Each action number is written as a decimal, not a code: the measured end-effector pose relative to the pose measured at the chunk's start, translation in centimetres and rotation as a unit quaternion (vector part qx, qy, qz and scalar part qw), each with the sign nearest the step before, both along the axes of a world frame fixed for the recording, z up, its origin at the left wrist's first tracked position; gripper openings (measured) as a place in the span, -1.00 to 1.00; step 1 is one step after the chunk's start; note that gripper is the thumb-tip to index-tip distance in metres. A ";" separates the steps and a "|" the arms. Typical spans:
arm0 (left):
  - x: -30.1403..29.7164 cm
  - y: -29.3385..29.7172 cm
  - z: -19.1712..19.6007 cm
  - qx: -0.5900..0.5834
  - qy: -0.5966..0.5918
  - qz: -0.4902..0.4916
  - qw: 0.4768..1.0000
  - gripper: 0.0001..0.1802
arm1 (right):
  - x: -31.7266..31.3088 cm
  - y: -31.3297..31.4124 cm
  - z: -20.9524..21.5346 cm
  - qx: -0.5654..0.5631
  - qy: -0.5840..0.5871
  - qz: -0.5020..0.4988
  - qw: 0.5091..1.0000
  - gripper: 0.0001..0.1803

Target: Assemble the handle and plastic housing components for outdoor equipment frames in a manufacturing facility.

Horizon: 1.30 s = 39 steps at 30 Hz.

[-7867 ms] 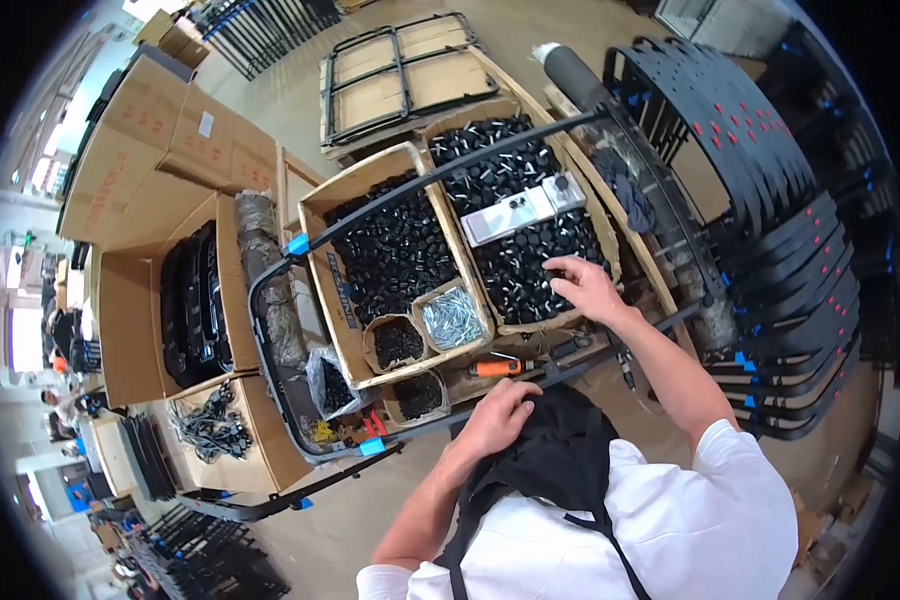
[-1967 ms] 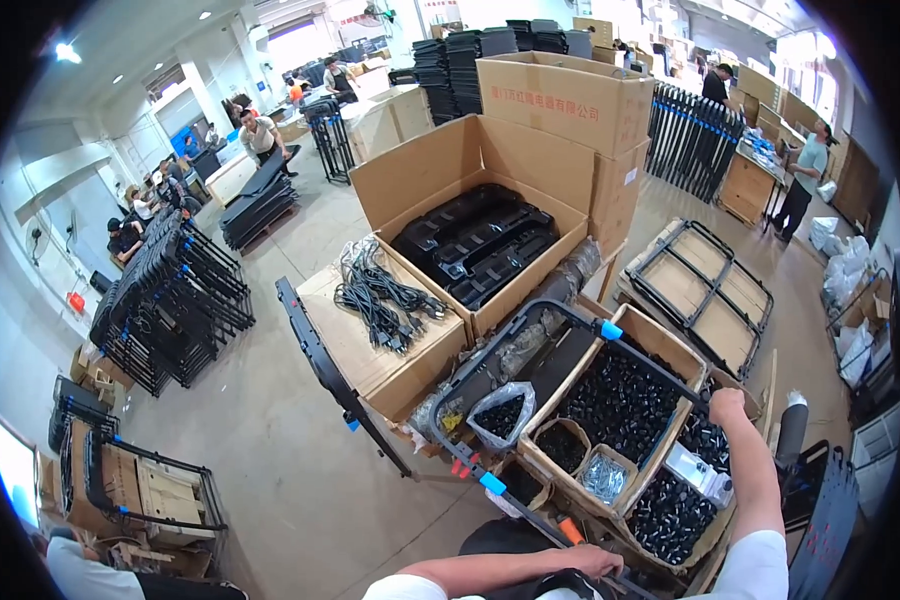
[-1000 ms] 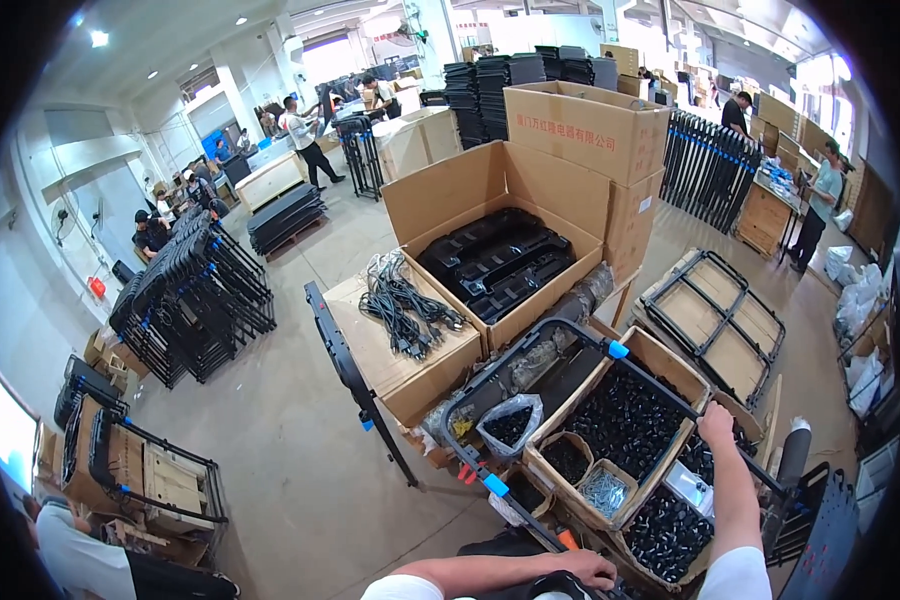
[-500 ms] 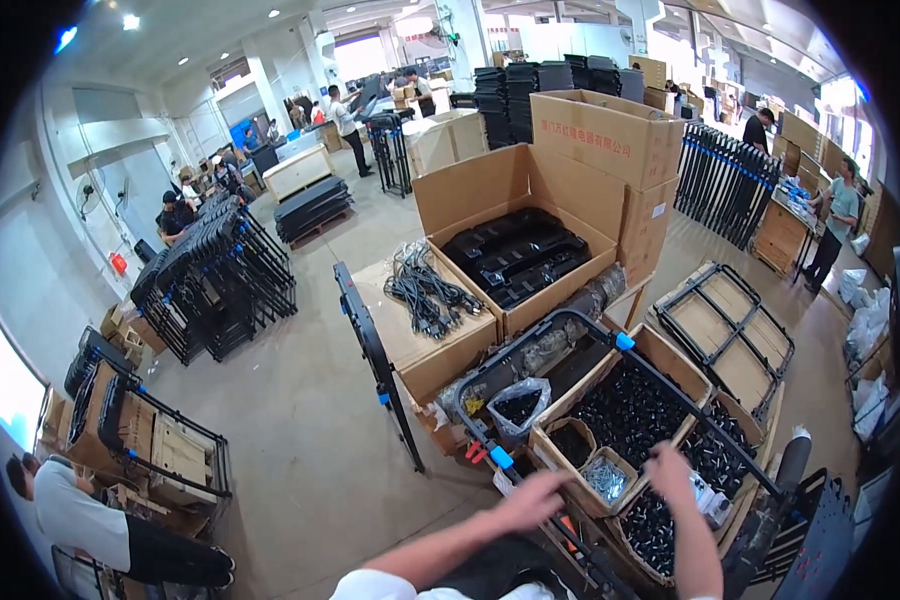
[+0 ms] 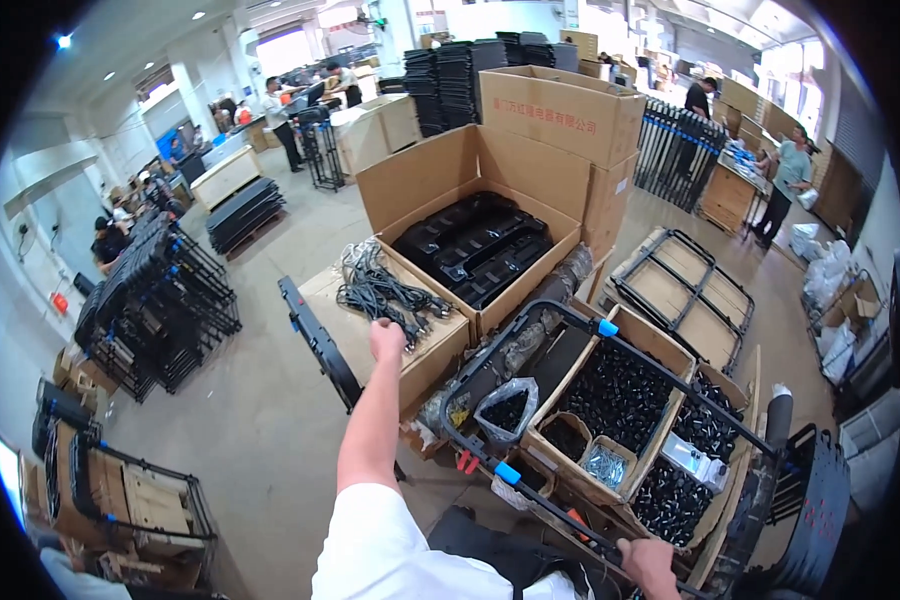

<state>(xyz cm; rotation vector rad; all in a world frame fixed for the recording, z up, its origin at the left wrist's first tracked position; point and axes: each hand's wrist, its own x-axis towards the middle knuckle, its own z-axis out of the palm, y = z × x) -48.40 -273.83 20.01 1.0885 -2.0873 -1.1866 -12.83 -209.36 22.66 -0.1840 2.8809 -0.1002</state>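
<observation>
My left hand (image 5: 387, 341) reaches out to the near edge of a heap of grey and black power cords (image 5: 377, 283) on a cardboard-topped box. Its fingers are curled, and what they may hold is hidden behind the hand. Low at the right, my right hand (image 5: 650, 566) is closed around the near bar of a black tube frame (image 5: 560, 493) with blue clips. The frame lies tilted across open boxes of parts. Under it are black small parts (image 5: 615, 392), a tray of silvery screws (image 5: 604, 464) and a clear bag of black pieces (image 5: 507, 410).
An open carton (image 5: 420, 180) of black moulded parts stands beyond the cords. A black folded frame (image 5: 315, 340) stands upright left of them. Another tube frame (image 5: 685, 290) leans at the right. Stacked frames (image 5: 155, 290) stand on the left floor; people work farther back.
My left hand has swung from beside the tube frame up to the power cords. My right hand has drawn back from over the parts boxes onto the frame's near bar. The view has shifted.
</observation>
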 end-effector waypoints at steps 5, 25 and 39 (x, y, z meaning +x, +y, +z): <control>-9.8 -4.0 2.5 -0.008 -0.112 0.015 0.994 -0.60 | 1.1 -3.1 2.3 0.045 0.055 -0.147 0.987 -0.41; -30.5 -8.7 7.5 0.152 0.044 -0.346 0.925 -0.56 | -0.7 -6.8 1.4 0.134 -0.147 -0.246 0.949 -0.73; -13.8 -9.5 23.1 0.324 0.400 -0.164 0.841 -0.61 | 2.1 -5.1 -0.9 -0.002 0.024 -0.278 0.960 -0.47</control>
